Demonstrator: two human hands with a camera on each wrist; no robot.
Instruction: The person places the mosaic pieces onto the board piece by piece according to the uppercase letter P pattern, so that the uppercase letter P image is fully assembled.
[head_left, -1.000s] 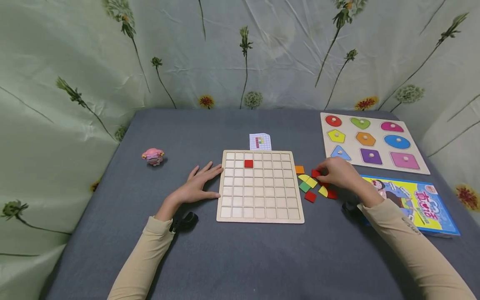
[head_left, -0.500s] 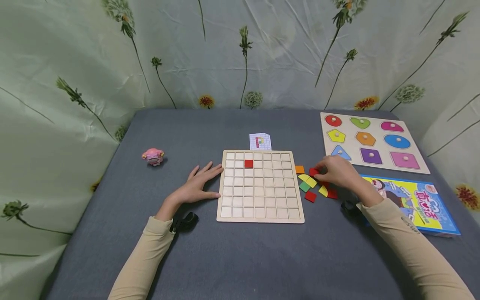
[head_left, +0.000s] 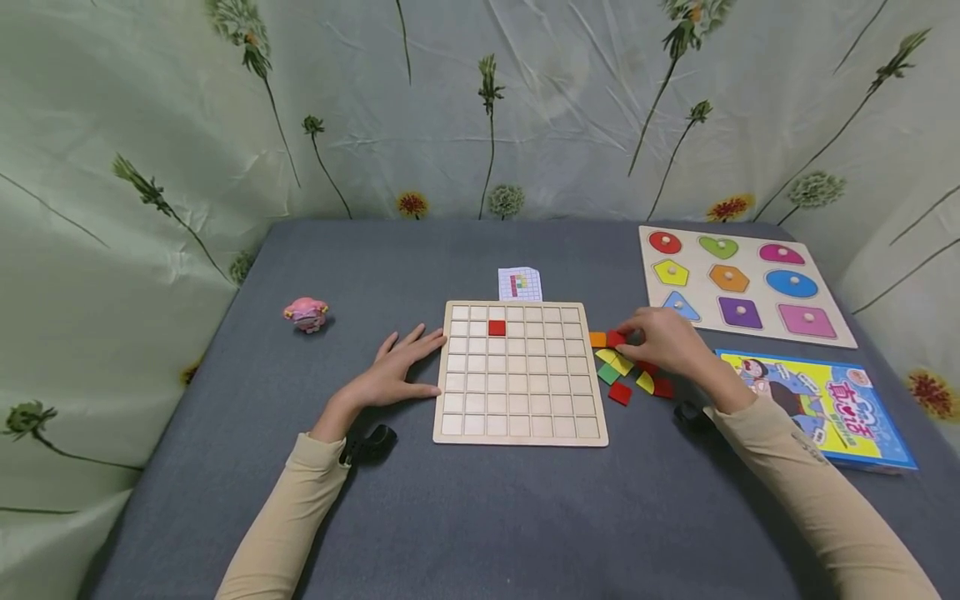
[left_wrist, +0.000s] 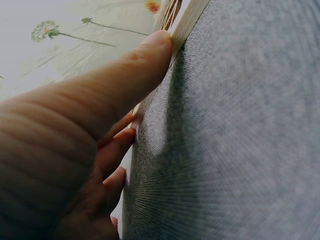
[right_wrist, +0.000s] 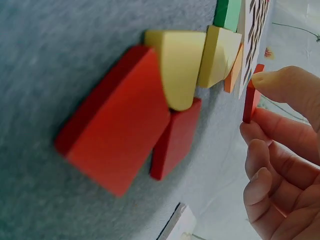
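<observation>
My left hand (head_left: 392, 369) lies with its fingers spread beside the wooden grid board (head_left: 521, 441). In the left wrist view its thumb (left_wrist: 150, 55) touches the board's edge. One red square tile (head_left: 497, 328) sits in a cell near the board's top. Right of the board, my right hand (head_left: 671, 340) pinches another red square tile (right_wrist: 252, 95) between thumb and fingers. Below that hand lie loose tiles: a green one (head_left: 608, 373), yellow rounded ones (head_left: 645, 382) and several red ones (head_left: 619, 393). An orange tile (head_left: 597, 339) lies by the board's right edge.
A small printed pattern card (head_left: 520, 283) lies behind the board. Far right is a shape puzzle board (head_left: 697, 305) with knobbed pieces, and in front of it a blue and yellow box (head_left: 855, 412). A pink toy figure (head_left: 306, 314) stands at the left.
My right hand has moved left toward the board, bringing the red tile off the heap to beside the orange tile. My left hand has stayed put.
</observation>
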